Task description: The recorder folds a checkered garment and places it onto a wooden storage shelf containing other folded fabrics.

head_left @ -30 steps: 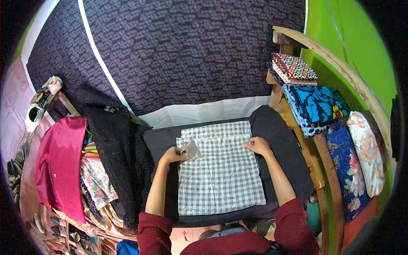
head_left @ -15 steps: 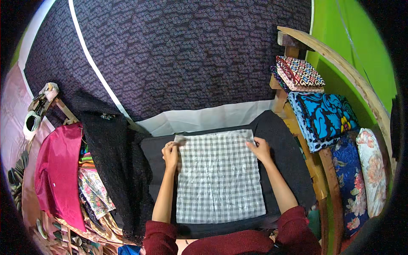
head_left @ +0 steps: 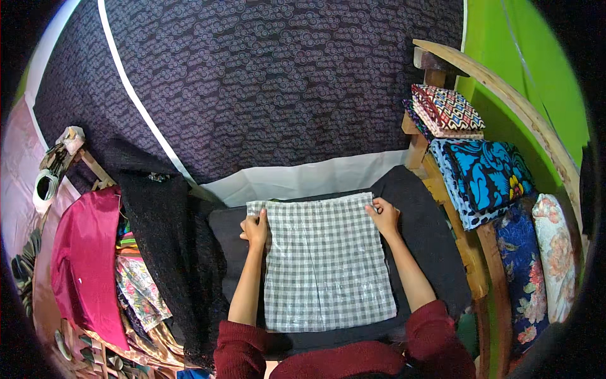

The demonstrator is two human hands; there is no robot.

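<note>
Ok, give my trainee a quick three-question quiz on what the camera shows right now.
1. True or false: the checked cloth lies on a black cover.
2. Which lies on the person's right: A) the magenta fabric, B) the navy floral fabric, C) the black lacy fabric?
3. Fill in: the left hand is near the cloth's upper ____ corner.

Key: 1 true; 2 B; 3 left.

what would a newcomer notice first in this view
Probably the gray-and-white checked cloth, spread in the middle on a black-covered surface, with the left hand and right hand at its upper corners. Next, perhaps, the shiny magenta cloth at the left and the folded blue patterned fabric at the right.
</note>
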